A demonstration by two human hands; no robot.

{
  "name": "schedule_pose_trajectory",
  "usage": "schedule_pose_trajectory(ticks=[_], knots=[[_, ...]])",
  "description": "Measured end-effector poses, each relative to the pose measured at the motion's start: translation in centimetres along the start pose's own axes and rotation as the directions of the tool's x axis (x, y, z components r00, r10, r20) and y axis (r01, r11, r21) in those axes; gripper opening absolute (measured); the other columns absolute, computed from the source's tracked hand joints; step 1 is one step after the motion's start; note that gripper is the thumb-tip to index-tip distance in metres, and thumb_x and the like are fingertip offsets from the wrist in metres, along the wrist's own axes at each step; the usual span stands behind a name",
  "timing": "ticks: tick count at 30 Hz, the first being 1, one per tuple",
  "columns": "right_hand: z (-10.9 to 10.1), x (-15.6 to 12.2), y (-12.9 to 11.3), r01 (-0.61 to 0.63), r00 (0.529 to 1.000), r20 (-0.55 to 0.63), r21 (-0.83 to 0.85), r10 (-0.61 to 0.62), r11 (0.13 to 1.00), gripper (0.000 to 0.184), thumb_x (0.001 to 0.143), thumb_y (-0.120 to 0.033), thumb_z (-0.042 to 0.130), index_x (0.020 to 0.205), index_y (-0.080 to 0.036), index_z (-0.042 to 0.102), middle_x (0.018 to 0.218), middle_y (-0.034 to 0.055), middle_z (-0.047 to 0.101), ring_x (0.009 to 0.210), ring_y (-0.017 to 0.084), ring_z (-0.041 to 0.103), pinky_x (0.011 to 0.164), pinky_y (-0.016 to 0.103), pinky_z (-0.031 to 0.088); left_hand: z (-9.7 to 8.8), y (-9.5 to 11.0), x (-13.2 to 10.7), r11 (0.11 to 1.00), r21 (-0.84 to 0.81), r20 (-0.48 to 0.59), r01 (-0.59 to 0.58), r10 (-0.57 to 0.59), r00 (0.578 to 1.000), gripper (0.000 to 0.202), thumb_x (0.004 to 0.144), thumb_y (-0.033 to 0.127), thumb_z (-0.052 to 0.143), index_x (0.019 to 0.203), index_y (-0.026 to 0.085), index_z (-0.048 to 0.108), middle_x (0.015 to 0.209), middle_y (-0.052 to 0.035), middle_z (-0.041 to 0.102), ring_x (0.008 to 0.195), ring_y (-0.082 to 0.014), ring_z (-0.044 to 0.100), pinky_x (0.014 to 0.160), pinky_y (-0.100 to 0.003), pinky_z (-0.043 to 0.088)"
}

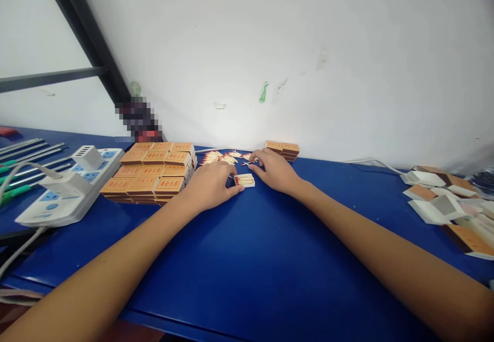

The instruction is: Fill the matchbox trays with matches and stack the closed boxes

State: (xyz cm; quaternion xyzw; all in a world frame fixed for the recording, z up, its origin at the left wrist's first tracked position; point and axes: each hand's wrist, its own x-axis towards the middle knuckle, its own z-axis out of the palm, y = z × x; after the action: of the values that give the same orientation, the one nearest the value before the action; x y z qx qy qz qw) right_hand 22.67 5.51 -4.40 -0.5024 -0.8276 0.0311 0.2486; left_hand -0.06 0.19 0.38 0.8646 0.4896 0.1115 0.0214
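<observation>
Match tray point(245, 180) flat, long axis left-right, heads toward left hand point(210, 185).

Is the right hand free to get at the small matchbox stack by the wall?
Probably yes: the right hand lies just before the small matchbox stack, with nothing between them.

On my screen the desk point(247, 259) reads as a smooth, glossy blue top that throws back soft light. The open matchbox tray point(244, 180) is thin white paperboard, matt. Just behind it, the loose matches point(222, 157) are pale bare wood with dull red heads. Left of the tray, the stacked matchboxes point(152, 172) are matt orange printed card. Further left, the power strips point(73, 187) are smooth white plastic, beside shiny metal rods point(31, 151). The wall point(309, 48) behind is matt white paint, scuffed.
</observation>
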Motion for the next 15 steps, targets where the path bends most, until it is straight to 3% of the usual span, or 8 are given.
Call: schedule_pose_trajectory(ticks=[9, 15], knots=[[0.1, 0.1, -0.1, -0.072, 0.996, 0.061, 0.001, 0.072, 0.997, 0.01, 0.101, -0.026, 0.062, 0.096, -0.019, 0.064, 0.1, 0.0093, 0.067, 0.089, 0.023, 0.062, 0.076, 0.032, 0.043, 0.0, -0.1, 0.0, 1.0, -0.005, 0.01, 0.005, -0.005, 1.0, 0.026, 0.092, 0.047, 0.07, 0.104, 0.024, 0.075, 0.093, -0.0041, 0.073, 0.082, -0.0227, 0.067, 0.068, -0.032, 0.042], [-1.8, 0.6, -1.0, -0.042, 0.992, 0.126, 0.105, 0.029, 0.994, 0.016, 0.102, -0.03, 0.058, 0.091, -0.018, 0.063, 0.091, 0.0063, 0.066, 0.081, 0.019, 0.059, 0.073, 0.03, 0.041, -0.1, 0.0, 0.0, 1.0, 0.008, 0.003, 0.017, -0.017, 1.0, 0.029, 0.092, 0.048, 0.069, 0.106, 0.023, 0.075, 0.096, -0.005, 0.074, 0.085, -0.0239, 0.069, 0.07, -0.033, 0.044]])
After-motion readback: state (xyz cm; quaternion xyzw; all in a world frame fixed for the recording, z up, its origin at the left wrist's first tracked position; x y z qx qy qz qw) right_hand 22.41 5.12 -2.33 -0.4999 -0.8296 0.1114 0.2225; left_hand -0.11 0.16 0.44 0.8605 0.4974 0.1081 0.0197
